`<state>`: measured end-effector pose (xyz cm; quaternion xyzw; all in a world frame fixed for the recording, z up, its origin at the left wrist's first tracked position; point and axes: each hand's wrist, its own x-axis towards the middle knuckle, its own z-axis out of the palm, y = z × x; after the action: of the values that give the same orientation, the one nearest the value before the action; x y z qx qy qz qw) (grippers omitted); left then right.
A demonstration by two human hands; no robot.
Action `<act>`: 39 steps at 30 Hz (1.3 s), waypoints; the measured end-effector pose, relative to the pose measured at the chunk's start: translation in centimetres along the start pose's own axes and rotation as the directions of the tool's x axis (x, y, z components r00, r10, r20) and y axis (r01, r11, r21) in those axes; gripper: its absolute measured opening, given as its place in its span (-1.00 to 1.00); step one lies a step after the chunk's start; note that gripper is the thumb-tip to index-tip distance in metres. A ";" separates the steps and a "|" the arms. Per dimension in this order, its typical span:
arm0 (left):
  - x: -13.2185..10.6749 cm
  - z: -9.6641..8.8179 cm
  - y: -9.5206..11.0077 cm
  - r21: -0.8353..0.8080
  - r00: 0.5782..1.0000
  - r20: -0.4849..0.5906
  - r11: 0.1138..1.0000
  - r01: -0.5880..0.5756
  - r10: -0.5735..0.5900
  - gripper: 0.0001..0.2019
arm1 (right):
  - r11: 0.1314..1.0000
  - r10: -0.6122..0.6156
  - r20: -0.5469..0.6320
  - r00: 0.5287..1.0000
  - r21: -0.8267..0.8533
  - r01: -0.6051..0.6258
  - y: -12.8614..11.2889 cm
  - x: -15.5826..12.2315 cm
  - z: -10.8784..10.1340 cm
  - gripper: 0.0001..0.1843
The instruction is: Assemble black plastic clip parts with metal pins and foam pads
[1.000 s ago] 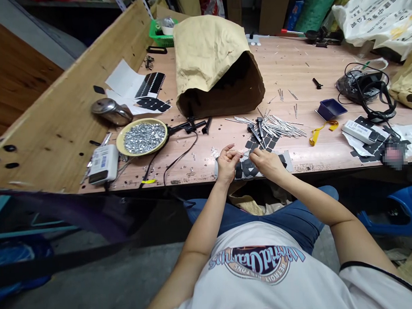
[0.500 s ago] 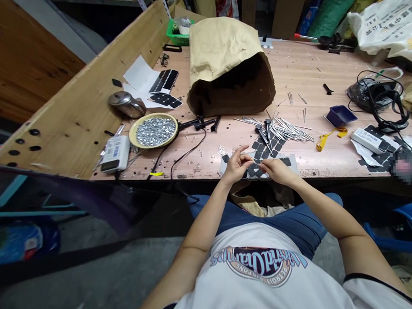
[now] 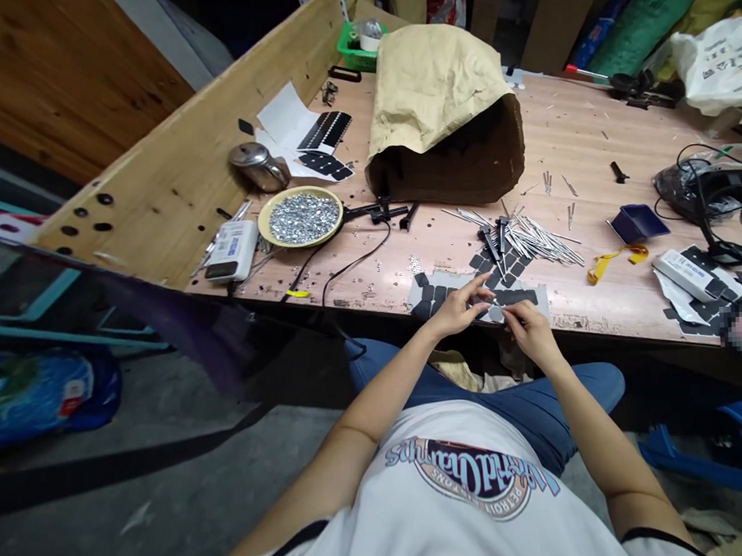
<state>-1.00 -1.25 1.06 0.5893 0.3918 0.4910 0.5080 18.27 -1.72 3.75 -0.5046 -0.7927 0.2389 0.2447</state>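
Observation:
My left hand lies on a grey backing sheet of black adhesive pads at the table's front edge, fingers stretched out over the pads. My right hand is just to its right at the sheet's front edge, fingertips pinched together on something too small to make out. A loose pile of thin metal rods and a few black pieces lies just beyond the sheet.
A yellow dish of small silver parts, a white adapter and black cables sit to the left. A brown paper bag lies open behind. A small blue tray, yellow strap and headset cables are to the right.
Both hands came down from holding a thin rod between them above the table and now rest on the pad sheet. The view has shifted left and lower.

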 end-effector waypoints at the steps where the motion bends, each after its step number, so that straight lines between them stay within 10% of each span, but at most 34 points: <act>1: 0.0 -0.1 -0.1 0.031 1.000 -0.022 0.999 -0.010 0.011 -0.51 | 0.993 0.046 -0.045 0.998 -0.103 -0.050 0.5 0.0 0.0 -0.74; 4: 0.0 -0.6 -0.6 0.078 0.991 -0.134 0.997 -0.002 0.013 -0.55 | 0.865 0.227 -0.122 0.966 -0.430 -0.257 1.0 0.2 0.0 -0.75; 7: 0.0 -0.9 -1.0 0.091 0.974 -0.227 0.996 0.024 -0.003 -0.61 | 0.782 0.257 0.010 0.966 -0.590 -0.202 0.0 0.3 0.4 -0.72; 13: 0.0 -0.9 -0.9 0.093 0.948 -0.318 0.995 0.043 -0.012 -0.67 | 0.684 0.344 -0.028 0.938 -0.677 -0.271 -1.3 0.4 0.9 -0.70; 17: 0.0 -0.9 -0.5 0.088 0.936 -0.349 0.993 0.074 -0.039 -0.71 | 0.772 0.231 0.153 0.961 -0.630 -0.085 -1.4 0.3 1.5 -0.72; 21: -0.1 -1.1 -0.4 0.080 0.923 -0.380 0.991 0.103 -0.066 -0.74 | 0.700 0.331 -0.021 0.943 -0.666 -0.260 -1.2 0.4 1.6 -0.68; 25: -0.1 -1.1 -0.4 0.083 0.914 -0.395 0.988 0.131 -0.087 -0.75 | 0.786 0.222 0.142 0.965 -0.611 -0.091 -1.3 0.3 1.7 -0.69; 30: 0.0 -1.1 -0.6 0.075 0.904 -0.418 0.988 0.132 -0.089 -0.76 | 0.772 0.310 -0.005 0.951 -0.583 -0.254 -1.3 0.2 1.8 -0.69; 33: 0.0 -1.1 -0.8 0.065 0.892 -0.440 0.987 0.148 -0.104 -0.77 | 0.915 0.164 0.127 0.978 -0.389 -0.103 -1.6 -0.3 2.6 -0.74; 39: -0.1 -1.7 -1.3 0.055 0.888 -0.452 0.990 0.128 -0.089 -0.77 | 0.996 0.080 0.028 0.996 -0.028 -0.079 -1.8 -2.1 3.7 -0.76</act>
<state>-2.65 -0.76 -0.25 0.4581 0.5509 0.5676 0.4056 15.51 -4.86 1.75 -0.5355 -0.7785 0.2454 0.2166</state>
